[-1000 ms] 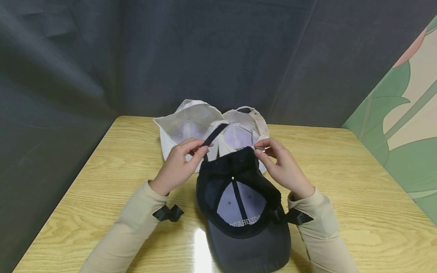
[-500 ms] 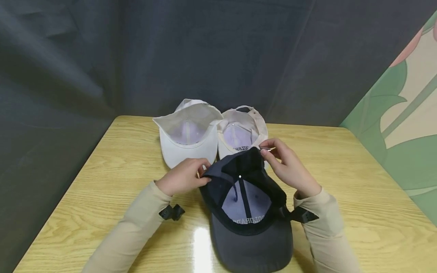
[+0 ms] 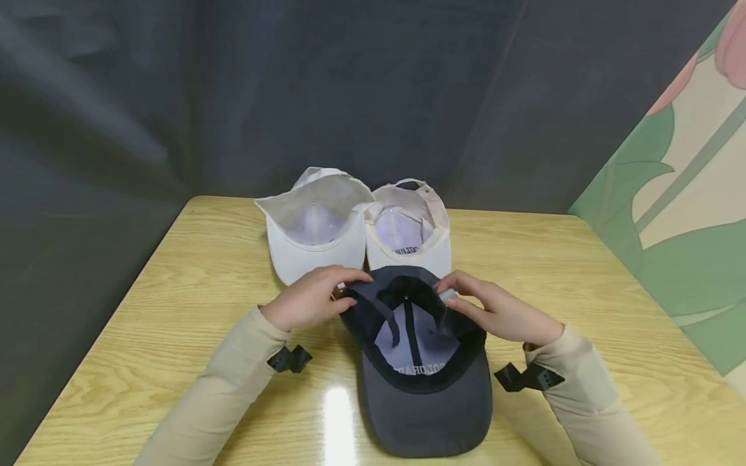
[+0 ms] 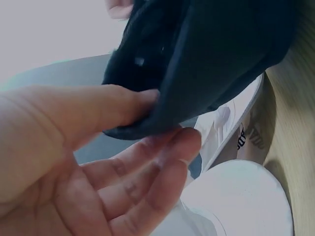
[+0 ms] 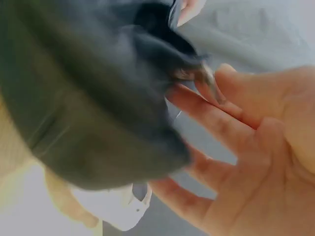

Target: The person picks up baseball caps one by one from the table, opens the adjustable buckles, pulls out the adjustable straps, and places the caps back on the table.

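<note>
A dark baseball cap (image 3: 428, 417) lies with its inside facing up and its brim toward me. My left hand (image 3: 315, 299) pinches the cap's left back edge; in the left wrist view, its thumb lies inside the dark fabric (image 4: 216, 64) and its fingers outside. A loose dark strap (image 3: 389, 318) hangs into the crown. At the right back edge, my right hand (image 3: 498, 309) holds a small metal buckle (image 3: 448, 295) between thumb and fingers. That buckle (image 5: 211, 84) is blurred in the right wrist view, beside the cap's fabric (image 5: 98, 113).
Two light caps stand side by side behind the dark one: a white cap (image 3: 317, 252) on the left and a cream cap (image 3: 410, 255) on the right. They rest on a wooden table (image 3: 146, 336). A dark curtain (image 3: 350, 84) hangs behind, with a floral panel (image 3: 693, 213) at the right.
My left hand has let go of the raised strap and moved down to the cap's left edge; the strap now hangs inside. My right hand and the cap's back edge have come lower.
</note>
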`<state>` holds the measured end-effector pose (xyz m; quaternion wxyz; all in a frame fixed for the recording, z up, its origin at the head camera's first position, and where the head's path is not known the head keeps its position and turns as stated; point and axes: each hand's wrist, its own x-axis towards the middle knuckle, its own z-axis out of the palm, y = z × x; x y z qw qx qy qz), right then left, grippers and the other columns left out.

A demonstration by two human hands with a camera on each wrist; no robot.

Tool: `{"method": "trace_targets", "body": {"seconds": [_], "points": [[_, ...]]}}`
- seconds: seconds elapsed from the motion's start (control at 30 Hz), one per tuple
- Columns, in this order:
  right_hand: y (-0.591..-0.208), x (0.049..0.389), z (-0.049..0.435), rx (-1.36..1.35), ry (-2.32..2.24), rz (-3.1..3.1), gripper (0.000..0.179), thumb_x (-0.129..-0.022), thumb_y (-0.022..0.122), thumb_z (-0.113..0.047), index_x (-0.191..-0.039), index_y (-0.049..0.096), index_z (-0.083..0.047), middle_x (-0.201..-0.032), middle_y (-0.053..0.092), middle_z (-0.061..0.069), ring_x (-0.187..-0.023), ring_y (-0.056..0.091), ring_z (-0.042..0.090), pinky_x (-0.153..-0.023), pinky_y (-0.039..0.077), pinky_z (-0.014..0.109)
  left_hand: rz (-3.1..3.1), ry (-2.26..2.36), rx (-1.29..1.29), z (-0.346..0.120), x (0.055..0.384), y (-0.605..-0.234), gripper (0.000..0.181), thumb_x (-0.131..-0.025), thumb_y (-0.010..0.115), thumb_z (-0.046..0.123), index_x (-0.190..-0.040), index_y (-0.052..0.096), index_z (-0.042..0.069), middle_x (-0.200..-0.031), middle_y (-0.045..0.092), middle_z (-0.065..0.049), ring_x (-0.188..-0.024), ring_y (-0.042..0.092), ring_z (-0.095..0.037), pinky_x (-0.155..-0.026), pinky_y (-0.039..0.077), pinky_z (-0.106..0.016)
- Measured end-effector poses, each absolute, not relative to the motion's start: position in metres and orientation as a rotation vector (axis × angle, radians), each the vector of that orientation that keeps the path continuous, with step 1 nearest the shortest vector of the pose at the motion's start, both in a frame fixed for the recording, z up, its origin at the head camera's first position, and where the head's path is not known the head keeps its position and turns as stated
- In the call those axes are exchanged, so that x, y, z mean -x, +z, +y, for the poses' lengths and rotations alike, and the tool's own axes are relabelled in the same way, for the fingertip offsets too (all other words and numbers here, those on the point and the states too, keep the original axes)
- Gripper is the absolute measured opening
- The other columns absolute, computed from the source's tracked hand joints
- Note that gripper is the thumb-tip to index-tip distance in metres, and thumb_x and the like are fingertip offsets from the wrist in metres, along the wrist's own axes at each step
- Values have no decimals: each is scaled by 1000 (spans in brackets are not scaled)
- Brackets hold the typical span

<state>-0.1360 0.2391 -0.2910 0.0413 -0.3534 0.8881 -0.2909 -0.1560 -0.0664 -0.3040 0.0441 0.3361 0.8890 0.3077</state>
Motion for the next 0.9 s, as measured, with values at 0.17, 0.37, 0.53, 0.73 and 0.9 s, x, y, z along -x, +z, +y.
{"method": "trace_targets", "body": {"seconds": [0.17, 0.37, 0.53, 0.73, 0.9], "points": [[-293, 125, 248, 977, -813, 2783, 20, -94, 54, -15, -114, 56, -10, -115, 60, 4, -107, 58, 22, -90, 49, 37, 2717, 842, -1055, -67, 155, -304, 34, -83, 55, -3, -108, 68, 15, -105, 65, -4, -85, 54, -15, -76, 42, -26], [-295, 103, 265, 674, -771, 2793, 34, -95, 53, -26, -121, 51, -5, -118, 57, 13, -101, 60, 26, -84, 50, 43, 2698, 765, -1078, -66, 153, -302, 31, -79, 55, -3, -100, 70, 14, -98, 64, -4, -81, 51, -14, -75, 40, -24], [-305, 91, 273, 495, -863, 2603, 38, -95, 53, -31, -116, 51, 0, -95, 63, 8, -75, 60, 10, -63, 50, 25, 2704, 747, -1075, -66, 152, -300, 29, -80, 56, -2, -100, 70, 14, -101, 65, -4, -88, 55, -15, -80, 43, -26], [-326, 85, 266, 438, -1056, 2377, 32, -97, 49, -28, -103, 57, 2, -65, 61, 3, -53, 57, 12, -51, 50, 31, 2707, 747, -1073, -66, 151, -300, 30, -80, 54, -2, -100, 69, 13, -102, 65, -4, -92, 56, -16, -81, 43, -27], [-332, 83, 258, 464, -1130, 2361, 31, -99, 46, -25, -98, 58, 3, -60, 59, 3, -48, 54, 9, -48, 48, 31, 2706, 754, -1073, -66, 152, -303, 29, -80, 55, -2, -100, 69, 13, -103, 65, -5, -93, 57, -16, -83, 44, -28]]}}
